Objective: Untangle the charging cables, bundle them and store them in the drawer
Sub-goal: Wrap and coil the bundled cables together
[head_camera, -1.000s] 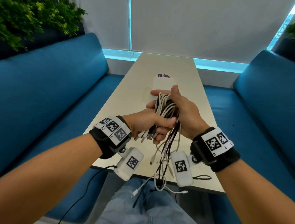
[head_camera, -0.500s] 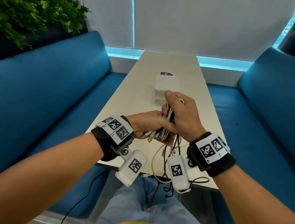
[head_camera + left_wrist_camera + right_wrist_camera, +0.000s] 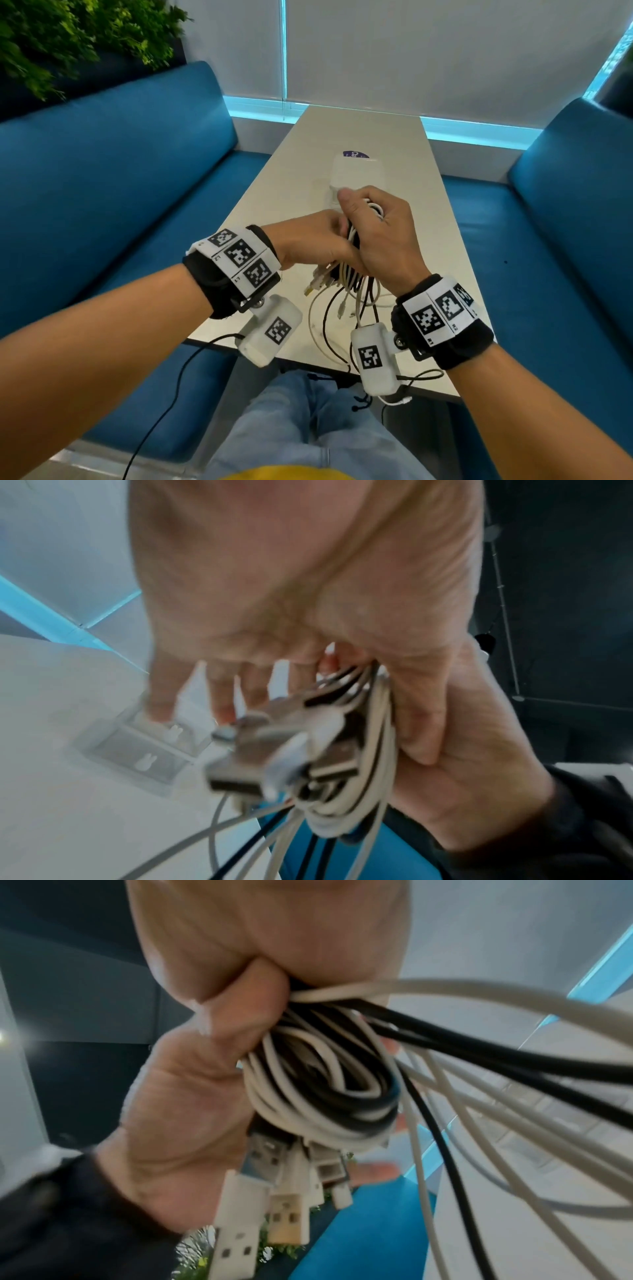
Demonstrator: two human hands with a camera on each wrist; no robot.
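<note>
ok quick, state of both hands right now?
Left hand: fingers extended at the plug ends, gripping nothing as far as visible.
Right hand: closed around the coiled bundle of white and black charging cables.

White and black cables (image 3: 325, 1085); blue sofas (image 3: 113, 178).

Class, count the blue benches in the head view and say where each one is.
2. One blue bench left of the table, the other right of it; none seems hidden.

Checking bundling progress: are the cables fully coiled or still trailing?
Partly coiled: cables loop inside the right hand, loose ends trail toward the table.
</note>
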